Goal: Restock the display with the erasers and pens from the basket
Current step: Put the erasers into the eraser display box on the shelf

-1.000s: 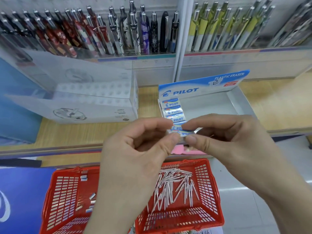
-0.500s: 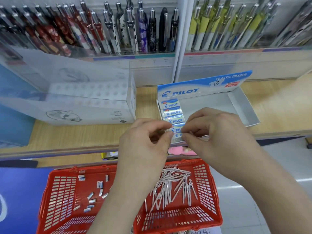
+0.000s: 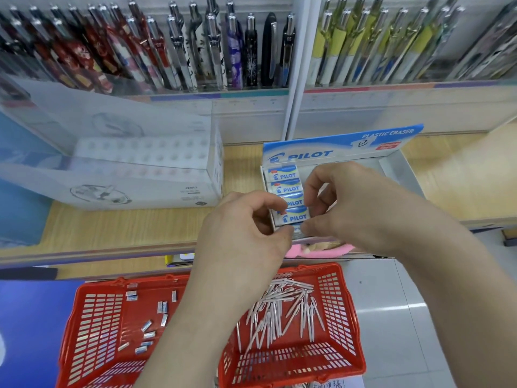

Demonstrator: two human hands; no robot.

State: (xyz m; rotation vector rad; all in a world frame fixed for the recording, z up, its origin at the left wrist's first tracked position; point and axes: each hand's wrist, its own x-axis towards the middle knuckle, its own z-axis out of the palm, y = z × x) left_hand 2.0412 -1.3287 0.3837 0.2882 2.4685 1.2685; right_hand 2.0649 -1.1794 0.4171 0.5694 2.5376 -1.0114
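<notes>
The left hand (image 3: 246, 236) and right hand (image 3: 363, 208) pinch one eraser (image 3: 297, 230), long axis left-right, at the near end of the display box (image 3: 402, 175).

A wooden shelf (image 3: 112, 228) is running left to right. Patterned pens (image 3: 195, 51) are standing in rows along the far side. A pink item (image 3: 316, 252) is lying below the shelf edge. A blue panel (image 3: 30, 317) is showing near left, and grey floor (image 3: 405, 317) near right.

Wooden shelf (image 3: 126, 225), clear case (image 3: 140, 163) on its left part, Pilot eraser box (image 3: 402, 175) just right of it, blue panel (image 3: 19, 208) at far left.
</notes>
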